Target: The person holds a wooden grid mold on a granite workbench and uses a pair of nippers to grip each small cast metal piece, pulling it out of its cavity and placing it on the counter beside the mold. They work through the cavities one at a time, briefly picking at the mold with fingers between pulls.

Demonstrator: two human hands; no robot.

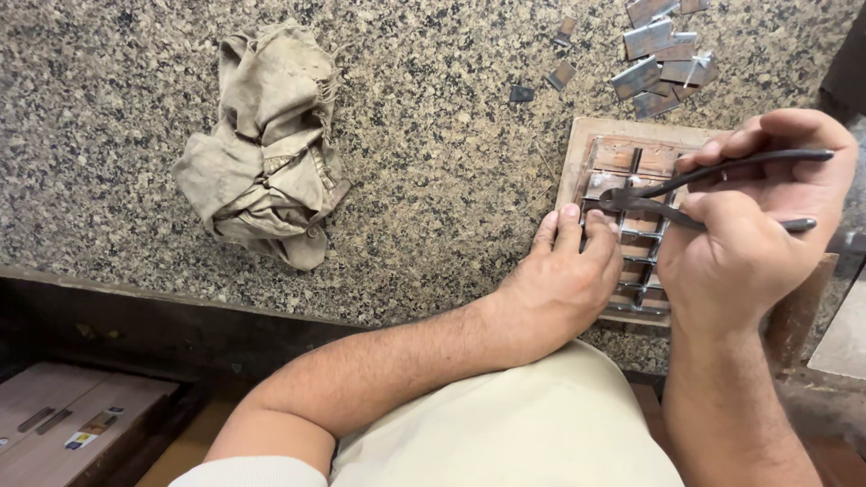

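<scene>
Head view: pliers (713, 194) at a metal grid (636, 230) on a wooden block (577, 149).
Clenched in right hand (753, 243), handles squeezed, tips on grid near block's middle; left hand (564, 280) empty, fingertips (570, 216) pressing grid's left edge. Loose metal pieces (663, 54) scattered beyond block, crumpled beige rag (266, 153) well apart to left, all on speckled granite counter (433, 135).

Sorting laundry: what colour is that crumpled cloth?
The crumpled fabric cloth is khaki beige, seen in the head view.

Bare forearms on both sides, no watch, no rings; left hand (561, 287) and right hand (753, 234) ungloved. A short white sleeve (253, 472) at the left arm, cream cloth garment (505, 433) below.
</scene>
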